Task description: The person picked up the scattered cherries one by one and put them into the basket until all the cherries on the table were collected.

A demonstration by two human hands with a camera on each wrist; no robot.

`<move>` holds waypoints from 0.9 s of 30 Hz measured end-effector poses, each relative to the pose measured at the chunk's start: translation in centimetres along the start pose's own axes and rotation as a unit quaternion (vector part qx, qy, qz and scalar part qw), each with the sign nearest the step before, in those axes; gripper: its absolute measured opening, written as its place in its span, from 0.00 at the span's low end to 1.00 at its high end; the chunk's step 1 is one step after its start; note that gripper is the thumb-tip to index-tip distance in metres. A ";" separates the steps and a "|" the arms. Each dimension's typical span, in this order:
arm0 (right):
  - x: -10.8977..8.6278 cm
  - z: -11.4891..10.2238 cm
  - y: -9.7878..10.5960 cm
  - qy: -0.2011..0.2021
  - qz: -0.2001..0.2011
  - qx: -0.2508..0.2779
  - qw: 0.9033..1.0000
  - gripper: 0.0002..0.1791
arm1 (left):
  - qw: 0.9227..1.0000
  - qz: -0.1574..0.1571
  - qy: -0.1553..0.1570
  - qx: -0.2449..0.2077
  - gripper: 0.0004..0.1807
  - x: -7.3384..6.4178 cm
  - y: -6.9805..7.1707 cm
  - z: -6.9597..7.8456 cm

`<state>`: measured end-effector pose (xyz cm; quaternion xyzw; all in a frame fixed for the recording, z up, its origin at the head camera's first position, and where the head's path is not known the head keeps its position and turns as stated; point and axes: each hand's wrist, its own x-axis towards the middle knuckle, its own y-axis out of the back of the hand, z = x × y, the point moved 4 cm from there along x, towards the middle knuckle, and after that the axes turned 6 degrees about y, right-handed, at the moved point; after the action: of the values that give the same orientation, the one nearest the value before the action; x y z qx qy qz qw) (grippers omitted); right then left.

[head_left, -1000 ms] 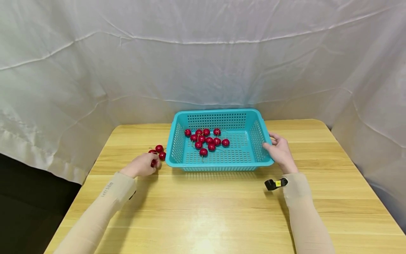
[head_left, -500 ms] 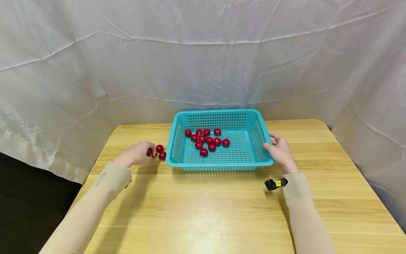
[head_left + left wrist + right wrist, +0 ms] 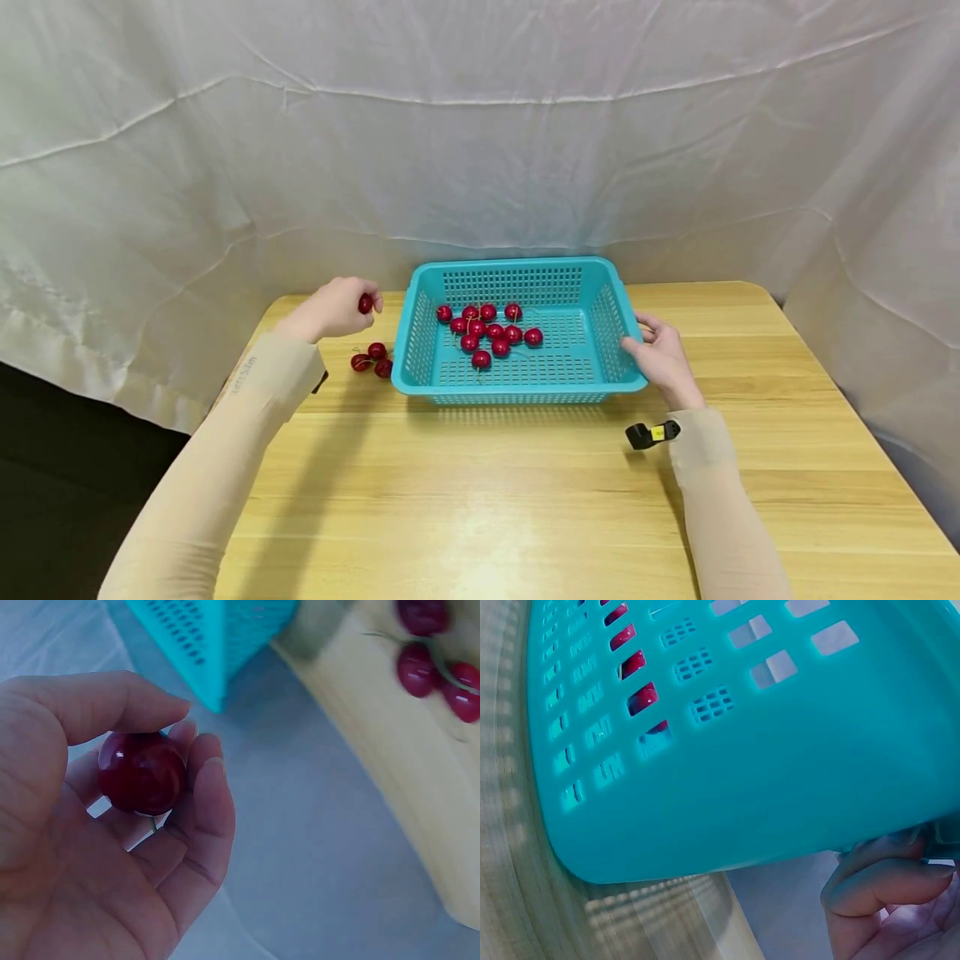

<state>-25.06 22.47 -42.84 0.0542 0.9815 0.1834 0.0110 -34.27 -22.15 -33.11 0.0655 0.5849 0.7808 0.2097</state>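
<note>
A dark red cherry (image 3: 142,774) with a short green stem is held in the curled fingers and thumb of my left hand (image 3: 337,308), raised left of the basket's far corner. My right hand (image 3: 662,357) grips the right rim of the turquoise plastic basket (image 3: 525,389), thumb on top and fingers beneath or outside. Several red cherries (image 3: 482,359) with stems lie inside the basket, mostly toward its left half. Three more cherries (image 3: 360,362) sit close together on the table, just left of the basket. In the right wrist view the basket's perforated wall (image 3: 742,772) hides most of its contents.
The wooden table (image 3: 480,483) has rounded far corners. A pale grey cloth (image 3: 480,167) hangs behind it and along both sides. Dark material (image 3: 67,492) shows at the lower left beyond the table edge.
My left hand picked up a cherry from the small group, first moved slightly left, then rose up and away toward the far edge. The right hand and basket stayed still.
</note>
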 end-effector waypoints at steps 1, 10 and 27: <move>0.0 0.0 0.0 0.001 0.000 0.000 1.000 0.35 | 1.000 0.001 -0.002 0.002 0.10 0.3 0.3 0.4; 0.0 0.0 0.0 0.003 -0.001 -0.003 1.000 0.35 | 1.000 0.000 -0.018 -0.013 0.11 3.0 1.4 4.5; -0.4 0.0 0.4 0.000 -0.001 -0.003 1.000 0.35 | 0.997 -0.057 -0.048 -0.017 0.10 7.2 -0.9 13.3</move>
<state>-24.61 22.76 -42.66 0.0529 0.9810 0.1862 0.0110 -35.91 -7.23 -30.86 0.0660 0.5640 0.7731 0.2824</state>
